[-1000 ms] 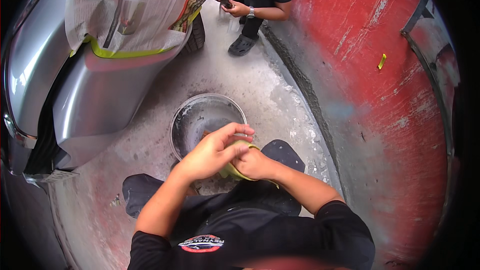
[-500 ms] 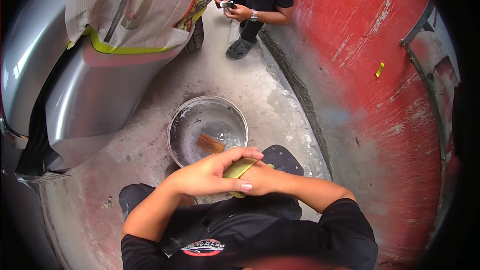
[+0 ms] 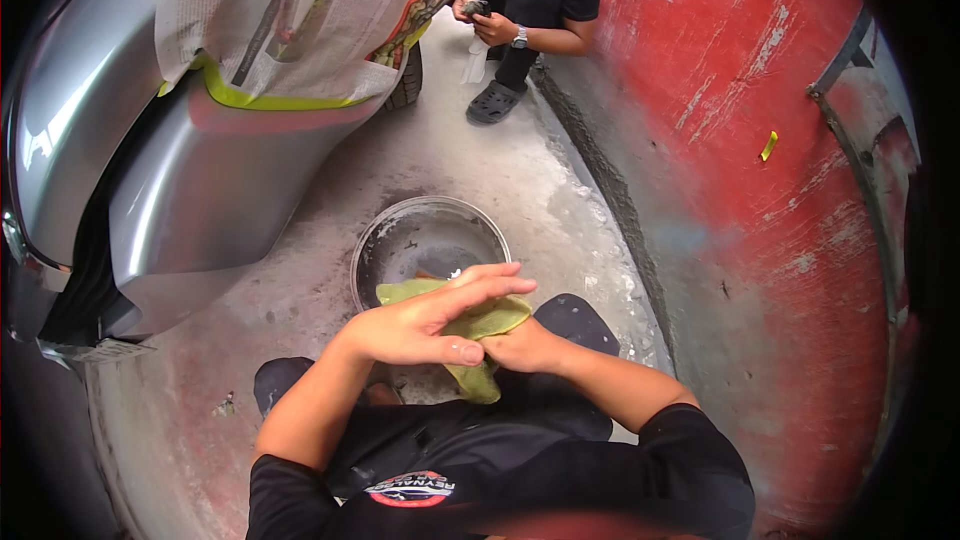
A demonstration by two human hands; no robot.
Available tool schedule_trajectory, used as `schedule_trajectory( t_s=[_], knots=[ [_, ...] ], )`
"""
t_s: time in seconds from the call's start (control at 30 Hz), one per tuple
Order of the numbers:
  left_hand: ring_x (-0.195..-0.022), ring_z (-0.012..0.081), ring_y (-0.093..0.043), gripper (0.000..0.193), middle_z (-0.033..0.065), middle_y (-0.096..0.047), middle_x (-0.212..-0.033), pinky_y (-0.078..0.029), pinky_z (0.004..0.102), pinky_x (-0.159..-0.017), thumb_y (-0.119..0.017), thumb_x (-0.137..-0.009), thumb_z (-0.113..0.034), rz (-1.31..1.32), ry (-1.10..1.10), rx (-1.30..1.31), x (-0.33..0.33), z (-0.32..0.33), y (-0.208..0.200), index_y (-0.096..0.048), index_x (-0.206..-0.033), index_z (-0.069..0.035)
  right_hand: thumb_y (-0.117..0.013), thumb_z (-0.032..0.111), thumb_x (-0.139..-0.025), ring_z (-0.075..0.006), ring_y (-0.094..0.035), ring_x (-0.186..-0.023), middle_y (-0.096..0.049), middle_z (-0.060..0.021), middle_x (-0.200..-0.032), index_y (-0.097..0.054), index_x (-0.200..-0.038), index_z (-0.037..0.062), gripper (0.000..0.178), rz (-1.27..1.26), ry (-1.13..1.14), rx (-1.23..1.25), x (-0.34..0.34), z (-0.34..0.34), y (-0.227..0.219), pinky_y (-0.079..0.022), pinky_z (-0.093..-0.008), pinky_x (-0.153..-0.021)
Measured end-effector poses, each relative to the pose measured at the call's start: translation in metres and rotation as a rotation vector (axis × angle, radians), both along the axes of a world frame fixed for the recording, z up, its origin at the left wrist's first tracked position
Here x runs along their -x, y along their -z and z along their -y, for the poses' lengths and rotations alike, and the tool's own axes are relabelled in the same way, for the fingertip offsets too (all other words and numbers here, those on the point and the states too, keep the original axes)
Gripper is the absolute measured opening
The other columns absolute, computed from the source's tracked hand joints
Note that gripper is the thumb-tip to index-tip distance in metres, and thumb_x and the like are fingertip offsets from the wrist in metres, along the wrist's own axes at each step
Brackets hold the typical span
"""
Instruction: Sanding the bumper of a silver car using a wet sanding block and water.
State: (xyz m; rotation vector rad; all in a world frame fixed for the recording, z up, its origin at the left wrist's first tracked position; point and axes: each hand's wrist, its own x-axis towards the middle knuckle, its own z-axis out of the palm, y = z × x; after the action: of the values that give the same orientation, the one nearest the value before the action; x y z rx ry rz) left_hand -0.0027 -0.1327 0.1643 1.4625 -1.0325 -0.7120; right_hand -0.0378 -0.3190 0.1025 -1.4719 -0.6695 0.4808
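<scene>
A yellow-green cloth (image 3: pixel 497 319) is bunched between my two hands, its loose ends spreading out on both sides. My right hand (image 3: pixel 523 348) is closed round it from beneath. Across the top lies my left hand (image 3: pixel 425 328), its fingers stretched out and its thumb apart, touching the cloth. Just beyond my hands a round metal basin (image 3: pixel 432 202) stands on the floor, partly covered by the cloth and my left hand. Only a sliver of something brown shows inside it.
To the left is a silver car bumper (image 3: pixel 210 190), with newspaper (image 3: pixel 300 20) and yellow-green tape above it. Ahead, another person (image 3: pixel 540 0) crouches, holding a small dark object. A scratched red surface (image 3: pixel 720 90) runs along the right, beyond a concrete edge (image 3: pixel 600 180).
The cloth has spread out from between my hands, and its ends now hang further out. My left fingers have straightened. The brown block in the basin has become mostly hidden.
</scene>
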Motion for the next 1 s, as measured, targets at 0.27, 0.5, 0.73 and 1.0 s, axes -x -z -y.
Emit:
schedule_trajectory(
  t_s=[0.27, 0.5, 0.73, 1.0],
  knots=[
    [-0.141, 0.0341, -0.022, 0.07, 0.0244, -0.026, -0.149, -0.02, 0.0444, -0.113, -0.067, -0.087, -0.037, 0.051, -0.027, -0.099, 0.002, 0.002, 0.006, -0.038, -0.144, -0.009, -0.058, 0.018, -0.089, -0.0284, -0.061, -0.107, -0.062, -0.0127, -0.115, -0.058, -0.118, 0.0067, 0.032, 0.401, 0.003, 0.29, -0.01, 0.003, -0.009, -0.048, -0.0411, -0.087],
    [-0.143, 0.0313, -0.019, 0.067, 0.0201, -0.026, -0.15, -0.018, 0.0437, -0.115, -0.066, -0.088, -0.033, -0.007, -0.03, -0.121, 0.004, 0.004, -0.003, -0.039, -0.143, -0.006, -0.059, 0.021, -0.087, -0.0274, -0.061, -0.106, -0.062, -0.0091, -0.115, -0.06, -0.118, 0.0116, 0.032, 0.369, -0.035, 0.418, -0.009, 0.006, -0.023, -0.049, -0.0399, -0.086],
    [-0.143, 0.0348, -0.019, 0.068, 0.0239, -0.018, -0.153, -0.019, 0.0446, -0.114, -0.069, -0.086, -0.032, -0.006, -0.08, -0.106, 0.01, 0.003, -0.018, -0.04, -0.144, -0.01, -0.067, 0.02, -0.077, -0.0277, -0.063, -0.098, -0.065, -0.0068, -0.105, -0.064, -0.106, 0.0145, 0.03, 0.687, 0.039, 0.329, -0.014, 0.004, -0.025, -0.051, -0.041, -0.077],
    [-0.143, 0.0331, -0.024, 0.074, 0.0228, -0.006, -0.157, -0.034, 0.0453, -0.108, -0.072, -0.084, -0.02, -0.109, -0.156, 0.025, 0.017, -0.01, -0.038, -0.035, -0.147, -0.011, -0.065, 0.021, -0.081, -0.027, -0.065, -0.095, -0.065, -0.0069, -0.108, -0.064, -0.111, 0.0153, 0.03, 0.678, 0.129, 0.497, -0.016, 0.014, -0.034, -0.052, -0.0405, -0.078]
  ],
)
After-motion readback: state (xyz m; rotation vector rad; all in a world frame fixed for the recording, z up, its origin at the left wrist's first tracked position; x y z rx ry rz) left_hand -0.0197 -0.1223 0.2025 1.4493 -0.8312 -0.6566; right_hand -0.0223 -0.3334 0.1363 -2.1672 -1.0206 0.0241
